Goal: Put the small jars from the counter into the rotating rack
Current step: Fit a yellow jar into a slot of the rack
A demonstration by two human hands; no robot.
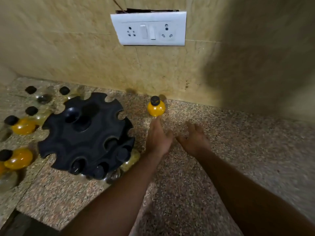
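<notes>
One black rotating rack [86, 135] stood near the bench's [221, 150] back edge, one yellow jar [156, 108] apart beside the wall, several more jars blurred at the left edge, left hand [158, 138] open, fingertip at that jar, right hand [195, 139] open, empty.

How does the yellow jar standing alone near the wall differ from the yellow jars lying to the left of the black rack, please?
The lone jar stands upright, cap on top; the left jars lie tipped, with their caps pointing sideways. The lone jar sits right of the rack, just beyond the left hand, while the left jars sit far from both hands. The right hand is open and empty. Both kinds share yellow contents and black caps.
</notes>
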